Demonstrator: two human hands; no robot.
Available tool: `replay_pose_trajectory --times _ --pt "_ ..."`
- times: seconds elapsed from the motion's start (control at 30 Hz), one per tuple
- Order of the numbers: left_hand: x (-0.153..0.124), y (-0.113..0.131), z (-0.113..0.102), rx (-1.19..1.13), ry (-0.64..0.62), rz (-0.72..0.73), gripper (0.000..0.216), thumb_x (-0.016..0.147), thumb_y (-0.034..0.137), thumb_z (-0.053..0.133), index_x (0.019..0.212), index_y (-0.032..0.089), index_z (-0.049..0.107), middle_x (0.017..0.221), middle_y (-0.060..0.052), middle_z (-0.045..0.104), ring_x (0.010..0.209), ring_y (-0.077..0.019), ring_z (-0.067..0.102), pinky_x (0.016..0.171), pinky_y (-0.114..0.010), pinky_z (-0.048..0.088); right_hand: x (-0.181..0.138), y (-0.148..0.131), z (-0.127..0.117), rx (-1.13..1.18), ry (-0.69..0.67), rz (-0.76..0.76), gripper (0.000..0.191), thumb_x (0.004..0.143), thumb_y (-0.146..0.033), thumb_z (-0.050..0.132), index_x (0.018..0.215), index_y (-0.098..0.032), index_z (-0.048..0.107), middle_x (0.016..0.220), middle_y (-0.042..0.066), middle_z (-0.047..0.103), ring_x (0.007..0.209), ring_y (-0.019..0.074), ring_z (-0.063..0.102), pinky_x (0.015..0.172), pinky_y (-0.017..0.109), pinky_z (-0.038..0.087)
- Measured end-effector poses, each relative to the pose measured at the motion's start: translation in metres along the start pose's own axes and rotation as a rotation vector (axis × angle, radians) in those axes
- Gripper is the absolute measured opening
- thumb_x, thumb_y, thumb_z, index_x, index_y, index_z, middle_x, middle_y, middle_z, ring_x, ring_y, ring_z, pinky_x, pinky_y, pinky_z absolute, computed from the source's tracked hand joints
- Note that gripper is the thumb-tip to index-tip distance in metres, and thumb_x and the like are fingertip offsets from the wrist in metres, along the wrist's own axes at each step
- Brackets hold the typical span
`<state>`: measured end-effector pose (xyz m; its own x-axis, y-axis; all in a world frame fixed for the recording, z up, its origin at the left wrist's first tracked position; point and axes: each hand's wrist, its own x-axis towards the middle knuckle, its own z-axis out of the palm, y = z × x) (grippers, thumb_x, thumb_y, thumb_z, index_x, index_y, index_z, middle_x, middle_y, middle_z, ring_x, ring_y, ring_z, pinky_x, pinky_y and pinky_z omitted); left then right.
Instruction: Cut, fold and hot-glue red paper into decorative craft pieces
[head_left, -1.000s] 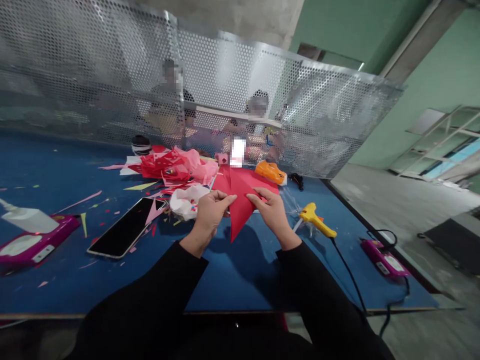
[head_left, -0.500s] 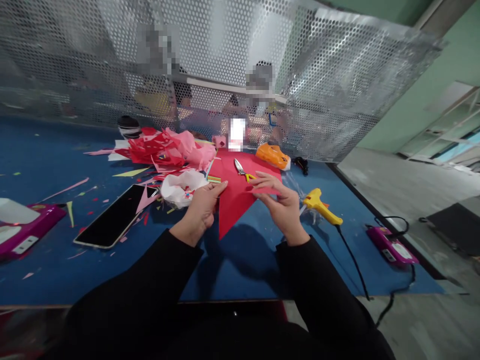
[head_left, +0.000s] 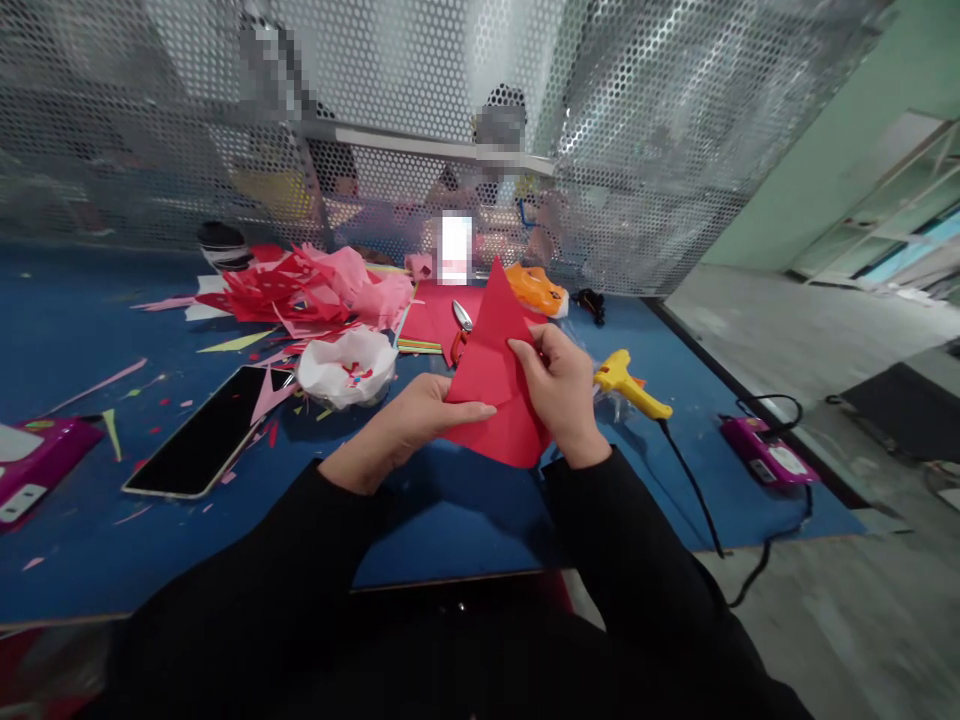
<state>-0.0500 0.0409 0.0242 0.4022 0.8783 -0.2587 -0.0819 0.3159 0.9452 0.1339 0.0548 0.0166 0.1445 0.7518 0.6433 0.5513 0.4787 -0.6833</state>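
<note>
A folded sheet of red paper (head_left: 495, 370) stands between both my hands, its pointed tip up, lifted just above the blue table (head_left: 465, 520). My left hand (head_left: 416, 420) pinches its lower left edge with thumb on top. My right hand (head_left: 559, 395) grips the right side, fingers curled over the paper. Behind the tip, small scissors (head_left: 459, 325) lie on another red sheet (head_left: 431, 315).
A black phone (head_left: 199, 430) lies left, near a white crumpled bag (head_left: 346, 368) and a heap of red and pink paper scraps (head_left: 307, 290). A yellow glue gun (head_left: 630, 385) with black cord lies right, with magenta devices (head_left: 761, 455) (head_left: 34, 465) at either side. Perforated metal screen (head_left: 637, 150) behind; people sit beyond it.
The red paper was turned from point-down, lying near the table, to point-up and lifted between my hands. My hands came closer together and nearer to me.
</note>
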Motion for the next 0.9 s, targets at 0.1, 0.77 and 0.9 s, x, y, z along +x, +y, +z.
replay_pose_trajectory --times 0.1,0.77,0.9 --pt "-0.001 0.000 0.002 -0.053 0.070 0.017 0.033 0.052 0.027 0.094 0.078 0.014 0.079 0.079 -0.008 0.080 0.068 -0.0204 0.072 0.069 -0.030 0.058 0.002 0.005 -0.003 -0.009 -0.034 0.106 0.026 0.091 -0.046 0.060 0.096 -0.020 0.065 0.077 0.000 0.067 0.067 0.0153 0.058 0.065 0.030 0.044" --pt "-0.034 -0.036 0.023 -0.514 0.375 -0.305 0.020 0.091 0.012 0.049 0.095 0.017 0.067 0.074 -0.003 0.072 0.056 -0.0157 0.067 0.055 -0.032 0.061 -0.079 -0.009 -0.016 -0.510 -0.746 -0.517 0.056 0.090 -0.002 0.046 0.145 -0.009 0.051 0.151 0.015 0.053 0.146 0.0295 0.042 0.118 0.050 0.038" --pt "-0.058 -0.034 0.022 -0.487 0.302 -0.354 0.016 0.090 0.016 0.054 0.082 0.016 0.067 0.070 -0.005 0.070 0.063 -0.0183 0.069 0.062 -0.033 0.062 -0.096 -0.004 -0.018 -0.505 -0.758 -0.447 0.052 0.091 -0.003 0.046 0.141 -0.012 0.056 0.146 0.014 0.059 0.136 0.0281 0.055 0.111 0.048 0.047"
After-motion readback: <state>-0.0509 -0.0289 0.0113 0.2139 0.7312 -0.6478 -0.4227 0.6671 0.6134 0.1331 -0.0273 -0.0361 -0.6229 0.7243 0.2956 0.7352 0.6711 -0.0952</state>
